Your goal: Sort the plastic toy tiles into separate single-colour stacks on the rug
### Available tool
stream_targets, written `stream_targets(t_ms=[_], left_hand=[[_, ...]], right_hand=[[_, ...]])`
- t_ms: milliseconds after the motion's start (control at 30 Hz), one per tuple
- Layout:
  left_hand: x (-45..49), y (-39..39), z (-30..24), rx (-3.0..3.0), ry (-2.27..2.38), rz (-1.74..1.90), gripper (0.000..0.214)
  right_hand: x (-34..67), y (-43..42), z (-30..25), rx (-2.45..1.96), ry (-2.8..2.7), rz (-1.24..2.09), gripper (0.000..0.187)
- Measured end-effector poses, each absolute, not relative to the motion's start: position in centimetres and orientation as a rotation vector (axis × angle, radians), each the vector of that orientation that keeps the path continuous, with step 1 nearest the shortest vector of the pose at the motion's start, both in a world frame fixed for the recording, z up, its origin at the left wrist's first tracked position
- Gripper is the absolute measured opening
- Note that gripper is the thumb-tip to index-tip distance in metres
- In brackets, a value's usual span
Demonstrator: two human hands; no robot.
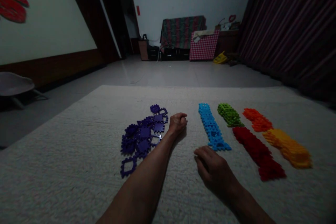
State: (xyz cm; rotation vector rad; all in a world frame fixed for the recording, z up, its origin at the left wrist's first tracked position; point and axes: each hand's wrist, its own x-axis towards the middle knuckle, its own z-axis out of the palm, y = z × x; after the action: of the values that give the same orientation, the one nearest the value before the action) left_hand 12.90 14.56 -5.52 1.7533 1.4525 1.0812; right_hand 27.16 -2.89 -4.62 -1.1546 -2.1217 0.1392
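Note:
My left hand (177,122) reaches forward over a white carpet (65,168), closed in a fist just right of a loose pile of purple interlocking tiles (143,133). What the fist holds, if anything, is hidden. My right hand (213,169) rests palm down on the carpet, fingers curled under, just near the close end of a row of blue tiles (212,127). Further right lie a green row (229,114), a red row (258,152), an orange row (257,119) and a yellow-orange row (288,147).
The carpet ends at a grey floor (183,71). A covered cabinet (181,33) and a checkered board (204,45) stand at the far wall. A dark curtain (294,24) hangs on the right. A grey chair (13,85) sits at the left.

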Motion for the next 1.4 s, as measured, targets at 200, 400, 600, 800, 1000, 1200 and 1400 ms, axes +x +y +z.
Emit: stream_targets(t_ms=[200, 400, 600, 800, 1000, 1200, 1400], left_hand=[[12.9, 15.1, -5.1, 1.678, 1.437, 1.005, 0.034], [6.4, 17.2, -0.7, 1.794, 1.644, 1.135, 0.038], [0.7, 19.1, -1.0, 1.854, 2.117, 0.935, 0.041], [3.0, 18.8, -2.7, 2.057, 2.006, 0.673, 0.034], [6.2, 15.8, -1.7, 1.985, 1.96, 0.724, 0.035], [6.0, 13.1, -0.1, 2.034, 1.786, 0.881, 0.036], [-1.0, 11.0, 1.0, 1.79, 2.252, 0.889, 0.037]], right_hand=[[26.3, -2.2, -4.3, -1.256, -2.198, 0.084, 0.017], [21.1, 1.7, -4.2, -1.263, -1.976, 0.167, 0.032], [19.2, 4.3, -6.1, -1.29, -1.864, 0.064, 0.04], [19.8, 4.4, -6.8, -1.366, -1.839, 0.001, 0.058], [19.8, 4.7, -6.9, -1.477, -1.839, -0.021, 0.067], [20.0, 4.9, -7.0, -1.45, -1.862, -0.039, 0.064], [19.9, 4.9, -7.1, -1.427, -1.863, -0.022, 0.061]])
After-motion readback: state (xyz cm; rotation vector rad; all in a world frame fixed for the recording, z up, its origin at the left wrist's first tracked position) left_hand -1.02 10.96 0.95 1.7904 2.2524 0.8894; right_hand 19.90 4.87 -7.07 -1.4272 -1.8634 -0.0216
